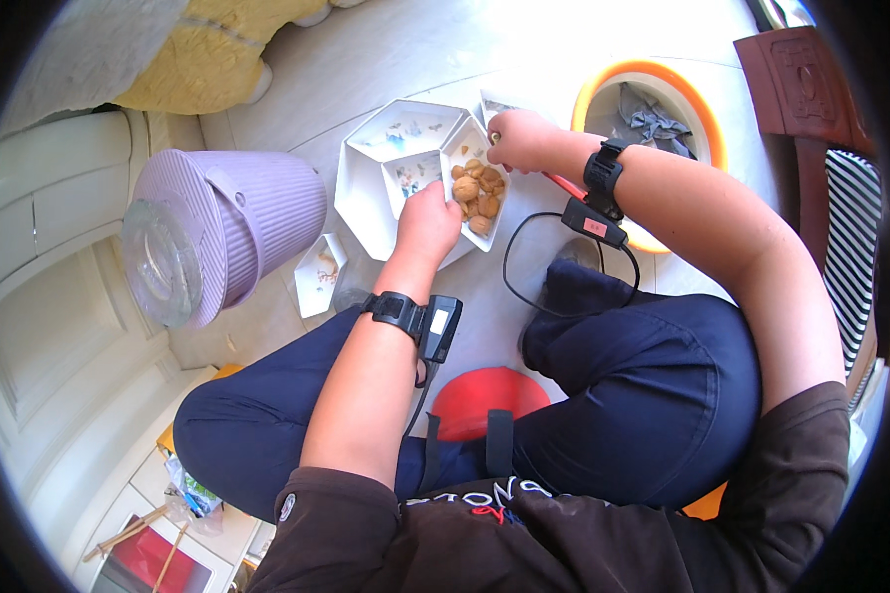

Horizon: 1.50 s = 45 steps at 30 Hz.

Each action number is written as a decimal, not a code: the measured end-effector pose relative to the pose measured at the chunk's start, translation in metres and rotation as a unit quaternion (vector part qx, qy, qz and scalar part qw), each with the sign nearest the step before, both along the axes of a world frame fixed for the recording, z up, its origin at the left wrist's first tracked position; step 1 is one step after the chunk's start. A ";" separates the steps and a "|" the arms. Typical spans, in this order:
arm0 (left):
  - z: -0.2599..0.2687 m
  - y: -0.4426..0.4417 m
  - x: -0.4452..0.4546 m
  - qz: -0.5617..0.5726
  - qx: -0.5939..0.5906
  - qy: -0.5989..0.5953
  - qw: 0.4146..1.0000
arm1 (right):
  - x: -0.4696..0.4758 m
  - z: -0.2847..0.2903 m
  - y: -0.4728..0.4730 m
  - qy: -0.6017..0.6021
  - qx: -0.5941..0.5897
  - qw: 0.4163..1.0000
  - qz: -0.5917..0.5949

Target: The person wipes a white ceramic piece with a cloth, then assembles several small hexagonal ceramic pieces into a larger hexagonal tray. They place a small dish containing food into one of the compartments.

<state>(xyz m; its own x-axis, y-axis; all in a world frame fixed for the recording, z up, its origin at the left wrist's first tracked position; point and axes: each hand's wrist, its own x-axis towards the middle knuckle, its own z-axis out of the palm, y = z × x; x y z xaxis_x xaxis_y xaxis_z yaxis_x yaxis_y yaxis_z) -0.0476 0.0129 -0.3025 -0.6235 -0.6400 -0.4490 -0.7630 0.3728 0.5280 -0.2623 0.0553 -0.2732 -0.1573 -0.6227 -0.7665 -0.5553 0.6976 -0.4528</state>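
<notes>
My left hand (432,221) grips the near left rim of a narrow white dish (454,152) that holds walnuts and walnut pieces (475,191). At the dish's far right side is my right hand (521,141), closed around a red-handled tool (564,185). Its handle shows beneath my forearm, and a small brass-coloured part peeks out by my fingers. The tool's working end is hidden. Under and beside the dish lies a white polygonal tray (356,196) with compartments and printed patterns.
A lilac ribbed bucket (282,193) with a glass dish (159,259) on its lid stands left. Near it is a small white dish (315,278). To the right are an orange-rimmed bin (582,104) and a wooden chair (797,89). Something red (486,400) lies between my legs.
</notes>
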 end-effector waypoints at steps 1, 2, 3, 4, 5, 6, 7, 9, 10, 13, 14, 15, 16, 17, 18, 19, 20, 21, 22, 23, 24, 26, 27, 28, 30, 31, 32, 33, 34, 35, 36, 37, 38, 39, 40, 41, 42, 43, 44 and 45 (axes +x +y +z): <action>0.000 0.000 -0.002 0.012 -0.005 0.007 1.000 | 0.000 0.000 -0.001 0.004 0.005 1.000 -0.005; -0.001 -0.001 -0.002 0.012 -0.002 0.014 1.000 | -0.001 0.000 -0.001 -0.004 0.003 1.000 -0.012; -0.002 -0.003 -0.003 0.013 0.001 0.020 1.000 | -0.001 -0.001 -0.001 -0.006 0.003 1.000 -0.021; -0.003 -0.004 -0.003 0.013 -0.001 0.032 0.999 | -0.002 -0.002 -0.001 -0.007 0.007 0.999 -0.031; -0.004 -0.004 -0.004 0.016 0.005 0.030 0.999 | -0.002 -0.004 -0.001 -0.010 0.006 0.999 -0.030; -0.006 -0.004 -0.004 0.018 0.007 0.034 0.999 | -0.003 -0.006 -0.001 -0.012 0.010 0.999 -0.030; -0.008 -0.004 -0.005 0.020 0.009 0.038 0.999 | -0.003 -0.008 -0.002 -0.013 0.013 0.999 -0.031; -0.011 -0.002 -0.007 0.027 -0.001 0.027 0.999 | -0.004 -0.013 -0.003 -0.019 0.010 0.999 -0.032; -0.013 -0.001 -0.008 0.030 -0.002 0.016 0.999 | -0.005 -0.016 -0.003 -0.018 0.014 0.999 -0.032; -0.015 0.004 -0.012 0.036 -0.006 0.015 0.999 | -0.008 -0.022 -0.002 -0.014 0.013 1.000 -0.025; -0.015 0.005 -0.014 0.040 -0.008 0.013 0.999 | -0.008 -0.023 -0.002 -0.017 0.005 0.999 -0.029; -0.015 0.006 -0.015 0.043 -0.010 0.011 0.999 | -0.008 -0.024 -0.001 -0.015 -0.001 0.999 -0.035; -0.014 0.007 -0.017 0.047 -0.014 0.007 0.999 | -0.009 -0.024 0.000 -0.013 0.001 0.999 -0.040; -0.014 0.007 -0.018 0.052 -0.012 0.004 0.999 | -0.009 -0.025 0.001 -0.015 -0.006 0.999 -0.040; -0.014 0.007 -0.019 0.057 -0.011 0.000 0.998 | -0.009 -0.025 0.001 -0.016 -0.005 0.999 -0.039; -0.014 0.007 -0.019 0.061 -0.013 -0.004 0.998 | -0.009 -0.024 0.002 -0.012 0.003 0.999 -0.041; -0.014 0.007 -0.019 0.061 -0.013 -0.001 0.998 | -0.009 -0.023 0.003 -0.020 -0.003 0.999 -0.044; -0.015 0.007 -0.019 0.061 -0.014 0.003 0.998 | -0.009 -0.022 0.003 -0.024 -0.002 0.999 -0.048; -0.015 0.007 -0.019 0.058 -0.015 0.003 0.998 | -0.010 -0.021 0.003 -0.027 0.003 0.998 -0.053; -0.016 0.006 -0.019 0.057 -0.016 0.004 0.998 | -0.010 -0.020 0.003 -0.032 0.009 0.998 -0.053; -0.016 0.006 -0.019 0.054 -0.016 0.001 0.998 | -0.010 -0.019 0.002 -0.035 0.019 0.998 -0.054; -0.017 0.005 -0.019 0.052 -0.016 -0.006 0.999 | -0.011 -0.017 0.002 -0.041 0.028 0.997 -0.059; -0.018 0.005 -0.020 0.052 -0.016 -0.011 0.998 | -0.012 -0.016 0.002 -0.044 0.028 0.997 -0.063; -0.018 0.005 -0.020 0.050 -0.014 -0.017 0.999 | -0.013 -0.015 0.001 -0.046 0.033 0.996 -0.065; -0.018 0.005 -0.022 0.049 -0.020 -0.033 0.998 | -0.014 -0.015 0.002 -0.054 0.022 0.996 -0.074; -0.018 0.005 -0.022 0.047 -0.024 -0.044 0.998 | -0.014 -0.015 0.002 -0.050 0.023 0.995 -0.077; -0.017 0.005 -0.023 0.050 -0.023 -0.044 0.997 | -0.014 -0.016 0.002 -0.055 0.020 0.995 -0.079; -0.017 0.005 -0.024 0.052 -0.024 -0.048 0.997 | -0.015 -0.016 0.003 -0.054 0.022 0.995 -0.081; -0.017 0.004 -0.024 0.054 -0.026 -0.053 0.997 | -0.015 -0.017 0.003 -0.051 0.018 0.995 -0.080; -0.017 0.004 -0.025 0.058 -0.023 -0.053 0.997 | -0.014 -0.017 0.003 -0.058 0.010 0.994 -0.089; -0.018 0.003 -0.025 0.062 -0.022 -0.055 0.996 | -0.014 -0.018 0.003 -0.063 -0.003 0.993 -0.096; -0.018 0.003 -0.025 0.064 -0.021 -0.058 0.996 | -0.014 -0.018 0.002 -0.063 -0.005 0.993 -0.104; -0.019 0.003 -0.025 0.075 -0.017 -0.055 0.996 | -0.013 -0.018 0.001 -0.080 -0.013 0.988 -0.134; -0.020 0.002 -0.024 0.083 -0.014 -0.053 0.995 | -0.012 -0.018 0.000 -0.093 -0.010 0.982 -0.165; -0.020 0.002 -0.024 0.091 -0.011 -0.056 0.994 | -0.011 -0.018 -0.002 -0.105 -0.006 0.975 -0.196; -0.021 0.002 -0.023 0.093 -0.012 -0.050 0.994 | -0.010 -0.017 -0.003 -0.113 -0.007 0.968 -0.224; -0.022 0.002 -0.022 0.094 -0.012 -0.049 0.994 | -0.009 -0.015 -0.004 -0.121 -0.006 0.960 -0.252; -0.023 0.002 -0.021 0.093 -0.013 -0.048 0.994 | -0.008 -0.014 -0.004 -0.122 -0.008 0.952 -0.282; -0.024 0.003 -0.021 0.093 -0.015 -0.048 0.994 | -0.006 -0.012 -0.004 -0.143 -0.017 0.943 -0.299; -0.025 0.003 -0.021 0.092 -0.018 -0.048 0.994 | -0.004 -0.010 -0.004 -0.157 -0.028 0.934 -0.319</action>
<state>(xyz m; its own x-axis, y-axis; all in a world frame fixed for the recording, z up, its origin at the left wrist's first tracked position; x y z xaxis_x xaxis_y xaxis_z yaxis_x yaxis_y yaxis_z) -0.0682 0.0159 -0.3278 -0.4500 -0.7555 -0.4762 -0.8664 0.2402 0.4378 -0.2664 0.0513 -0.2833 -0.2829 -0.5189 -0.8066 0.1307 0.8123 -0.5684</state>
